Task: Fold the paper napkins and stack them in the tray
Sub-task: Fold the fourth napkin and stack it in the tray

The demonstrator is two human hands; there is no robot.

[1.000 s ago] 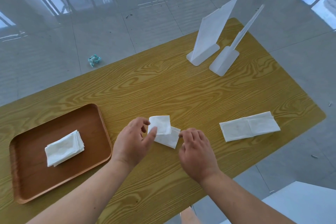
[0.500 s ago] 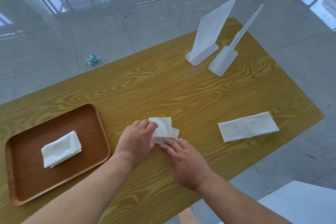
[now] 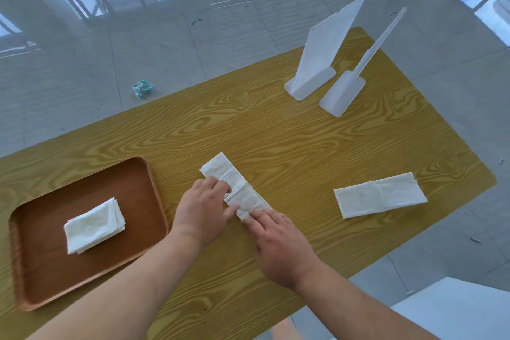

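Hands: your left hand and right hand press flat, fingers open, on the long white paper napkin strip on the yellow wood-grain worktop.
Done: one folded white napkin stack lies in the brown wooden tray.
Left: fold this strip, then the flat white napkin lying well apart to your right.

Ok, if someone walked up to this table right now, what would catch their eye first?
Probably the two hands, left hand and right hand, pressing a long white napkin flat at the middle of the yellow wooden table. Next, the brown tray at the left with a folded napkin stack in it, and two white stands upright at the far right.
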